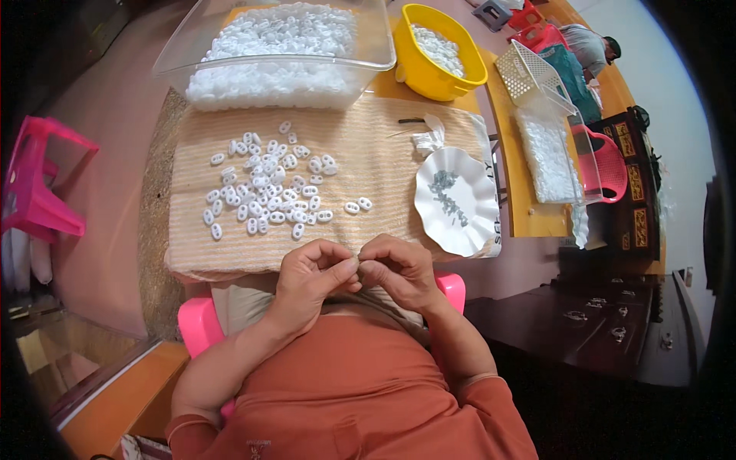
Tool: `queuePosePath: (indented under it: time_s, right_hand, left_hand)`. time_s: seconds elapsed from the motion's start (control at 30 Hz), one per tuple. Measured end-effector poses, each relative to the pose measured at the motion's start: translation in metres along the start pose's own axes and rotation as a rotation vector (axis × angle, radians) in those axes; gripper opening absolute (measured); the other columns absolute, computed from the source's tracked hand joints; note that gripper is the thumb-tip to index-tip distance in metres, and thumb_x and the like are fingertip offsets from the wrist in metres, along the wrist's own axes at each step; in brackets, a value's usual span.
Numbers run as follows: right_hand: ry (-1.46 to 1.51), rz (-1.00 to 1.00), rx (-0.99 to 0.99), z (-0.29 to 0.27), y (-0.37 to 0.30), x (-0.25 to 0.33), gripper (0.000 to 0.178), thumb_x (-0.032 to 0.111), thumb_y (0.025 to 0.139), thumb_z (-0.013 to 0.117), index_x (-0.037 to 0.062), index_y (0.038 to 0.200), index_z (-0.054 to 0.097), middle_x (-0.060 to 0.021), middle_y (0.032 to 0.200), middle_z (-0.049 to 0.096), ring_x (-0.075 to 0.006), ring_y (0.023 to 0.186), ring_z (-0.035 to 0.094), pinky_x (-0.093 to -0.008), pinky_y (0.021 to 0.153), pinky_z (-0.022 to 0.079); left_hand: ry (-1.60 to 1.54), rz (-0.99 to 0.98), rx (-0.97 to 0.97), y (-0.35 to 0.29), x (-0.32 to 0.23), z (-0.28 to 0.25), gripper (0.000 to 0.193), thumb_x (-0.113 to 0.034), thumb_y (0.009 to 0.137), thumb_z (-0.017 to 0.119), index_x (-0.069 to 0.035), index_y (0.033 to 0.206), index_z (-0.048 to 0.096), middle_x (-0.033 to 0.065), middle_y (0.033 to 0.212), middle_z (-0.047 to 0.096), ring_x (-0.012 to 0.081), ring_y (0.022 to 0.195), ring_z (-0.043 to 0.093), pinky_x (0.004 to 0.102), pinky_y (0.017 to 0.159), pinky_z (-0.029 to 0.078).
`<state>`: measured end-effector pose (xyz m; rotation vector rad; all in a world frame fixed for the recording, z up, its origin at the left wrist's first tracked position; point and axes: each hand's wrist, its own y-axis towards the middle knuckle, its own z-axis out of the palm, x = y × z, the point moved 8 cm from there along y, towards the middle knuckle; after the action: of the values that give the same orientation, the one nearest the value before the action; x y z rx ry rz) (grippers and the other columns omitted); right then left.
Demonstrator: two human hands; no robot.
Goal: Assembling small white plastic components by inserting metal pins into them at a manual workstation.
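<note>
Many white, two-holed ovals (260, 182) | left hand (308, 285), right hand (402, 272) pinched narrow | contents unclear

"Are you holding anything?"
"I can't tell: my left hand (310, 282) and right hand (400, 272) cover where they meet."
"And elsewhere?"
"The upper edge crops my clear tub (371, 70); grey bits (445, 192) on my plate (477, 184) are too tiny to identify."
</note>
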<state>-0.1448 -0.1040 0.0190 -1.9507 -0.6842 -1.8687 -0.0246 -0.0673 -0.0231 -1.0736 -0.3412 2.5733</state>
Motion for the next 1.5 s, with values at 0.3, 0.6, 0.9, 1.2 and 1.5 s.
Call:
queuePosePath:
  time_s: [0.3,0.6,0.9,1.2,1.5]
  right_hand:
    - [0.063,0.062,-0.079,-0.007,0.002,-0.008,0.007,0.0,0.09,0.059,-0.0049,0.094,0.06,-0.0073,0.091,0.059,-0.0094,0.077,0.056,-0.0214,0.066,0.046]
    - [-0.045,0.002,-0.041,-0.008,0.001,-0.013,0.006,0.001,0.09,0.059,-0.0041,0.092,0.06,-0.0069,0.089,0.06,-0.009,0.075,0.055,-0.021,0.064,0.045]
    - [-0.016,0.091,-0.073,-0.008,0.002,-0.016,0.007,0.004,0.086,0.063,-0.0022,0.091,0.062,-0.0078,0.084,0.062,-0.013,0.077,0.058,-0.0251,0.069,0.046]
    - [-0.061,0.068,-0.029,-0.008,0.003,-0.015,0.007,0.004,0.087,0.062,-0.0021,0.09,0.062,-0.0079,0.083,0.062,-0.0137,0.076,0.058,-0.0256,0.068,0.046]
    - [-0.092,0.087,-0.009,-0.005,0.005,-0.013,0.006,0.005,0.087,0.061,-0.0011,0.088,0.062,-0.0076,0.079,0.062,-0.0142,0.072,0.059,-0.0264,0.065,0.046]
  left_hand:
    - [-0.062,-0.043,-0.001,0.0,0.004,-0.002,0.018,-0.003,0.09,0.059,0.0,0.107,0.06,0.0081,0.091,0.066,0.0132,0.081,0.065,0.0283,0.075,0.058]
    - [-0.043,-0.058,-0.002,0.001,0.007,-0.004,0.019,-0.002,0.09,0.058,0.002,0.108,0.059,0.0098,0.094,0.066,0.0142,0.083,0.066,0.0287,0.077,0.058]
    - [-0.051,-0.046,-0.01,0.003,0.007,-0.006,0.018,-0.003,0.089,0.059,0.002,0.107,0.059,0.0098,0.094,0.066,0.0141,0.083,0.066,0.0279,0.076,0.058]
    - [-0.042,-0.05,-0.022,0.003,0.007,-0.007,0.017,-0.002,0.089,0.06,0.002,0.105,0.059,0.0107,0.093,0.066,0.0151,0.082,0.066,0.0281,0.075,0.059]
    - [-0.012,-0.021,-0.031,0.003,0.008,-0.009,0.016,-0.001,0.088,0.06,0.002,0.104,0.061,0.011,0.091,0.067,0.0154,0.08,0.067,0.0279,0.074,0.059]
